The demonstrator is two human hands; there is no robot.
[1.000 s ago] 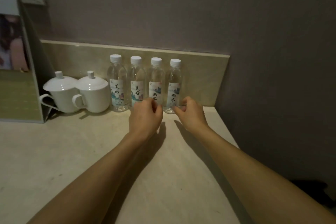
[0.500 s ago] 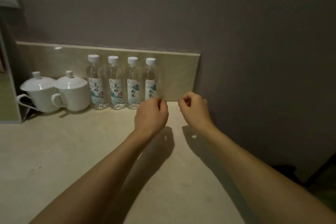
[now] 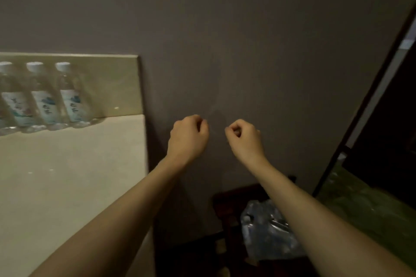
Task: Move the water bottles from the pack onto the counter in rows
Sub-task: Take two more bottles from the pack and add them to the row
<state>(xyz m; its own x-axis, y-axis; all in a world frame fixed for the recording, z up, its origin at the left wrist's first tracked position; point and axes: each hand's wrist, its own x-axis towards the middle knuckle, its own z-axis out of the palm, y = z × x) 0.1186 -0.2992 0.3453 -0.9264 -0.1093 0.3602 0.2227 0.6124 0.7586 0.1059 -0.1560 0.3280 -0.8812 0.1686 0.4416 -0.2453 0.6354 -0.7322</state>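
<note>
wall [image 3: 247, 29]: plain grey-brown, dim light | worktop [image 3: 67, 175]: pale stone, left, w/ glossy tiled upstand [image 3: 108, 87] at back | dark low furniture [image 3: 227, 200] btm centre (too dark to ID) | dark frame [image 3: 369, 96] slanting at right

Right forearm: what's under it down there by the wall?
Under the right forearm lies crinkled clear plastic wrap, apparently the pack, on a dark surface. Whether bottles remain inside cannot be told: the arm covers part and the wrap is blurred.
</note>
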